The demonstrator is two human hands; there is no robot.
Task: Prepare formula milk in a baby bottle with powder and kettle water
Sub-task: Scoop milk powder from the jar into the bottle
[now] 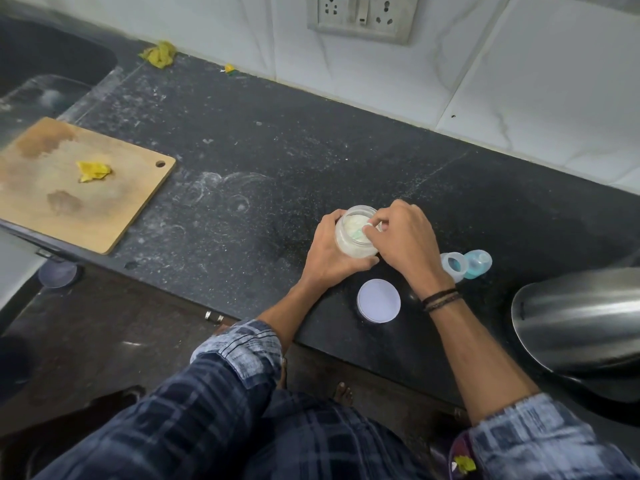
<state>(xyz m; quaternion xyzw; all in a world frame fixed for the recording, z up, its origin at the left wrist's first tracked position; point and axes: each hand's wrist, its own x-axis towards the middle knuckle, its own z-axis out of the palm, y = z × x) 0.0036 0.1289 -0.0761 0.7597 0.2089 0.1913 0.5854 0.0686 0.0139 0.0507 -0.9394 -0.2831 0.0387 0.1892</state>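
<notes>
A clear jar of white powder [350, 237] stands open on the black counter [242, 161]. My left hand [329, 251] grips its side. My right hand [401, 240] reaches into the jar's mouth and pinches a pale green scoop [364, 232] at the rim. The jar's white lid [378, 301] lies flat on the counter near the front edge. A baby bottle [454, 266] lies on its side just right of my right wrist, with a blue cap piece [477, 263] beside it. The steel kettle [581, 320] sits at the right edge.
A wooden cutting board [69, 199] with a yellow scrap lies at the left, by the sink [41, 74]. Yellow scraps [159, 54] lie by the tiled wall. A wall socket [362, 15] is above. A small clear lid [57, 274] lies below the counter's edge.
</notes>
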